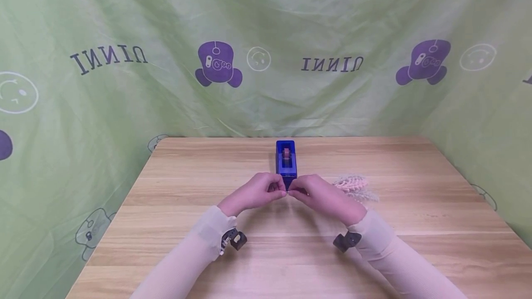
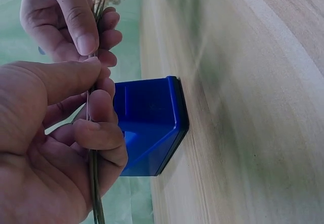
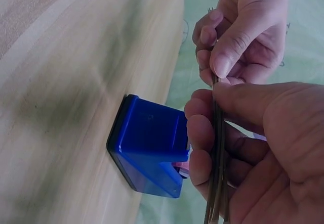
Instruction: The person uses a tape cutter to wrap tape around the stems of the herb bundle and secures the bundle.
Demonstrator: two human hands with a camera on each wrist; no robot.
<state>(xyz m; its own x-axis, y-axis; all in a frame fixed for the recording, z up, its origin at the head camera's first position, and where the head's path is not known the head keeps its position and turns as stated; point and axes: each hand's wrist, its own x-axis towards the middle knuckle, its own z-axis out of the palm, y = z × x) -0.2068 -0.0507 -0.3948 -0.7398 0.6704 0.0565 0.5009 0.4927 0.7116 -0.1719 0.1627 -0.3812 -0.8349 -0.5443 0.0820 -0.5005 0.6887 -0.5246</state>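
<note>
A small bunch of dried flowers, with pink and whitish feathery heads to the right, has thin brown-green stems running across both hands. My left hand pinches the stems between thumb and curled fingers, their ends passing down over its palm in the left wrist view. Close beside it, my right hand grips the same stems nearer the heads, thumb pressed on top. The two thumbs nearly meet. Just beyond the fingertips stands a blue tape dispenser, its pinkish core showing in the slot.
The hands are over a light wood-grain table. Green printed cloth hangs behind the table and along its sides. Each wrist wears a small black camera, one on the left and one on the right.
</note>
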